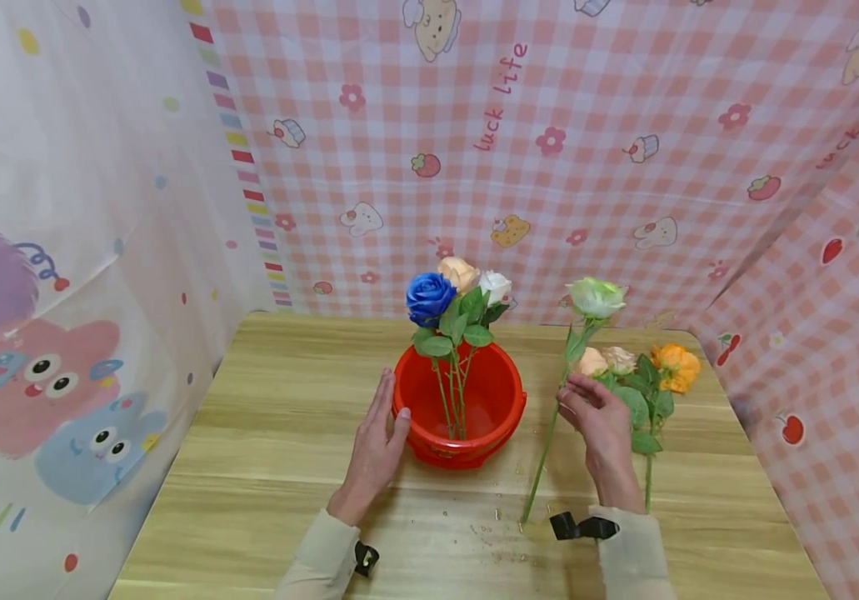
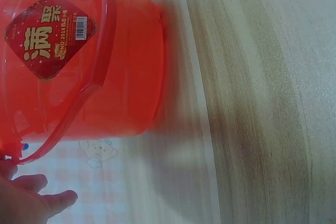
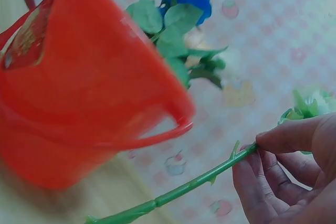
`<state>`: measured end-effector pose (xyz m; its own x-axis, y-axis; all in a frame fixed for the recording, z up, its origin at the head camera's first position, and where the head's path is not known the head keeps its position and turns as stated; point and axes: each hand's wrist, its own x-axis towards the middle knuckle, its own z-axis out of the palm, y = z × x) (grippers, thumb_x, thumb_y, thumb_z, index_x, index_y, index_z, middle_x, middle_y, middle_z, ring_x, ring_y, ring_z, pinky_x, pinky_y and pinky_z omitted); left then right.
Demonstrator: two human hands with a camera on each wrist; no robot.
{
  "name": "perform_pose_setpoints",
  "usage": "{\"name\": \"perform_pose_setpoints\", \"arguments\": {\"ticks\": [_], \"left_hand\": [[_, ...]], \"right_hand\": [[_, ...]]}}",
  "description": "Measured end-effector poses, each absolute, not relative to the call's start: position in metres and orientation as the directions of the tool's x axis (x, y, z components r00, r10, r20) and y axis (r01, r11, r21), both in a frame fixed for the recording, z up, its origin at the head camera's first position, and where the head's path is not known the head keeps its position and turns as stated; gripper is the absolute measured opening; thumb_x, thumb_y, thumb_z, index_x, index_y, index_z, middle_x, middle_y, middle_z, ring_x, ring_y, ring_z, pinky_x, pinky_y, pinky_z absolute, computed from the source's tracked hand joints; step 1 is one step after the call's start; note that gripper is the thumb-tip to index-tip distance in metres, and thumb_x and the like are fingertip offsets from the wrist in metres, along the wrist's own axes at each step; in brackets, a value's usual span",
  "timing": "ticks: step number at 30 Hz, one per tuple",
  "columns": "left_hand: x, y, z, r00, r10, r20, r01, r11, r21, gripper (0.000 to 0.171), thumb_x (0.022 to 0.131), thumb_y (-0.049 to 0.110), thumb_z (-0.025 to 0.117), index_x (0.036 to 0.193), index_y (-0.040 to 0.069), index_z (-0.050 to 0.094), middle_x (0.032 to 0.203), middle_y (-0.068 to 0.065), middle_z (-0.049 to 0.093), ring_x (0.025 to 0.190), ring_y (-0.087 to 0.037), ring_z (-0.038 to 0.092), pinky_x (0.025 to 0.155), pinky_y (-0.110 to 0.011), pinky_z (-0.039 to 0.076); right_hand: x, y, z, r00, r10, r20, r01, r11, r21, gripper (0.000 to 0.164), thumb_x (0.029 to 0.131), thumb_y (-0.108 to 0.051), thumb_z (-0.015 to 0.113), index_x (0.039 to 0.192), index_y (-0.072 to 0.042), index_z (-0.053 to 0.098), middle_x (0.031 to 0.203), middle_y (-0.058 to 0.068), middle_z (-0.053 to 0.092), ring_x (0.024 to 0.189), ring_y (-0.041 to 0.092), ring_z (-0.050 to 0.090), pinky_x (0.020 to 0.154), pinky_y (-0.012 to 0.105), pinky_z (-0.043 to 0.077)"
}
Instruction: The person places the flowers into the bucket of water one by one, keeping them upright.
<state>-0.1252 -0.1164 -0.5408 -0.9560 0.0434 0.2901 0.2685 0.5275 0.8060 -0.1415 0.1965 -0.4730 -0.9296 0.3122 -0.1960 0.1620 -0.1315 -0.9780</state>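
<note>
A red bucket (image 1: pixel 500 417) stands on the table, with a blue rose (image 1: pixel 430 297), a peach rose (image 1: pixel 458 273) and a white rose (image 1: pixel 495 287) upright in it. My left hand (image 1: pixel 372 450) rests along the bucket's left side, fingers straight; in the left wrist view its fingers (image 2: pixel 62 201) show beside the handle. To the right of the bucket, my right hand (image 1: pixel 600 425) pinches the stem of a pale green-white rose (image 1: pixel 597 297) between thumb and fingertips. That green stem (image 3: pixel 189 185) slants down across the right wrist view, its lower end close over the table.
At the right, behind my right hand, lie an orange rose (image 1: pixel 676 367) and pale peach roses (image 1: pixel 619 359) with leaves. Small droplets (image 1: pixel 497 514) dot the wooden table (image 1: pixel 272 467) in front of the bucket. Patterned cloth (image 1: pixel 624 100) hangs behind and at both sides.
</note>
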Motion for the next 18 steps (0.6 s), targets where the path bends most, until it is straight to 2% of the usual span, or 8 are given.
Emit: {"name": "perform_pose_setpoints", "arguments": {"ticks": [4, 12, 18], "left_hand": [[-0.125, -0.117, -0.541, -0.962, 0.046, 0.270, 0.254, 0.522, 0.814, 0.064, 0.110, 0.033, 0.046, 0.165, 0.009, 0.024, 0.171, -0.008, 0.022, 0.156, -0.021, 0.022, 0.124, -0.045, 0.025], [-0.125, -0.117, -0.541, -0.961, 0.051, 0.272, 0.258, 0.522, 0.813, 0.063, 0.111, 0.032, 0.045, 0.165, 0.008, 0.024, 0.172, -0.008, 0.022, 0.157, -0.020, 0.021, 0.124, -0.044, 0.024], [-0.125, -0.117, -0.541, -0.960, 0.054, 0.276, 0.262, 0.525, 0.810, 0.063, 0.111, 0.031, 0.046, 0.165, 0.008, 0.023, 0.172, -0.008, 0.021, 0.157, -0.020, 0.021, 0.124, -0.044, 0.024]], "right_hand": [[-0.143, 0.196, -0.455, -0.937, 0.321, -0.137, 0.113, -0.094, -0.989, 0.038, 0.096, 0.002, 0.067, 0.134, 0.006, 0.060, 0.100, -0.004, 0.066, 0.089, 0.008, 0.071, 0.081, 0.022, 0.060], [-0.146, 0.194, -0.419, -0.933, 0.361, 0.012, -0.054, -0.106, -0.993, 0.031, 0.092, 0.002, 0.073, 0.122, 0.006, 0.068, 0.096, -0.001, 0.070, 0.086, 0.011, 0.071, 0.072, 0.021, 0.060], [-0.147, 0.190, -0.396, -0.927, 0.368, 0.078, -0.122, -0.100, -0.987, 0.029, 0.092, 0.001, 0.074, 0.121, 0.003, 0.071, 0.101, 0.006, 0.069, 0.089, 0.014, 0.071, 0.076, 0.023, 0.061]]}}
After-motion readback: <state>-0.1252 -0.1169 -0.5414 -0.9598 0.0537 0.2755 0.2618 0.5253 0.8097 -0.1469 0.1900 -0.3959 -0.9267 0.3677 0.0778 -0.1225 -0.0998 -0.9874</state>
